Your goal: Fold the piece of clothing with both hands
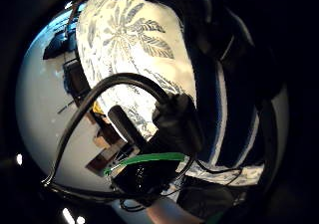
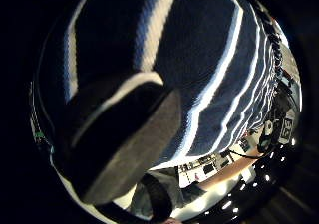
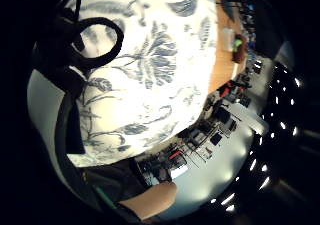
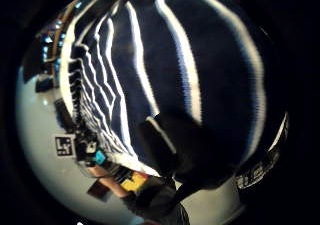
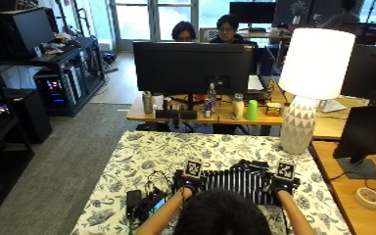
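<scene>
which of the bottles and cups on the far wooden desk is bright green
The green cup, standing between the pale bottle and the white lamp's patterned base. The other containers on that desk are grey, clear or pale.

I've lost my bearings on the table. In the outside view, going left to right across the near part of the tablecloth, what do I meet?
Black device → left hand → striped garment → right hand → bare floral tablecloth.
</scene>
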Demonstrator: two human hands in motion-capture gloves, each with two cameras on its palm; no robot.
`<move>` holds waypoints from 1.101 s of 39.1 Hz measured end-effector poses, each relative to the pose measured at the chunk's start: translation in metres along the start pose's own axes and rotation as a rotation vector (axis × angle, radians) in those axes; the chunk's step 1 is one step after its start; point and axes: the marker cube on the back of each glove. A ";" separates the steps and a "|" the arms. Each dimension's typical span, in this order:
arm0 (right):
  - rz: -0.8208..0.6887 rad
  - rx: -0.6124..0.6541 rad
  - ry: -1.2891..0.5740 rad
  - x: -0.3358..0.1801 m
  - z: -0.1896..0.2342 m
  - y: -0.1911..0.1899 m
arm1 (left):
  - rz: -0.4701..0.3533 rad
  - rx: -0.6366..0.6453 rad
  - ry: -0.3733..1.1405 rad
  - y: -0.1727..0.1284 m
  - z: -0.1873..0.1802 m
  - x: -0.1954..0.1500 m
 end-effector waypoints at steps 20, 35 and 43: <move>0.006 0.061 -0.106 -0.027 0.017 -0.007 | 0.019 -0.107 -0.040 0.006 0.002 0.008; -0.125 0.109 -0.088 -0.053 -0.061 0.007 | 0.025 -0.075 -0.060 0.029 -0.097 -0.052; -0.146 0.289 -0.046 -0.123 -0.126 -0.024 | 0.039 0.029 -0.003 0.022 -0.125 -0.090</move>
